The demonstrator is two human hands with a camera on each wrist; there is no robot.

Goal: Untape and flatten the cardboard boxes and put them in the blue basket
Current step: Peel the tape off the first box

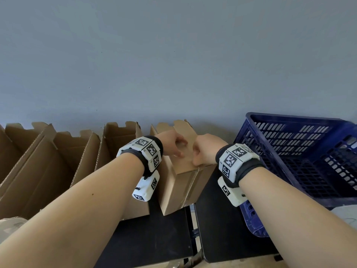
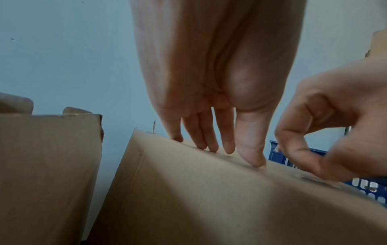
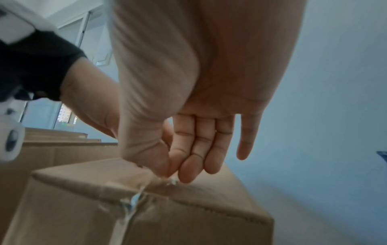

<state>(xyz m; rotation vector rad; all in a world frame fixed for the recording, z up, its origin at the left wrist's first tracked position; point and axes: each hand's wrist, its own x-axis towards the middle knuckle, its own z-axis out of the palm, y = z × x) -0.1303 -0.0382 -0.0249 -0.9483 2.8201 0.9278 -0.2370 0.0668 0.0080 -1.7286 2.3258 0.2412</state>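
A closed cardboard box (image 1: 179, 182) stands on the black table, just left of the blue basket (image 1: 289, 118). Both hands are on its top. My left hand (image 2: 240, 157) has straight fingers whose tips press on the box's top panel (image 2: 209, 199). My right hand (image 3: 173, 174) pinches clear tape (image 3: 136, 197) between thumb and forefinger at the near top edge of the box (image 3: 188, 220). The tape is torn and stringy, and runs down the front seam. In the head view my left hand (image 1: 173, 144) and my right hand (image 1: 202, 149) sit close together.
Several open cardboard boxes (image 1: 58, 161) with raised flaps line the wall to the left, one (image 1: 119, 138) right beside the held box. The black table (image 1: 154, 238) has a gap (image 1: 193, 229) between two tops. The basket shows no contents.
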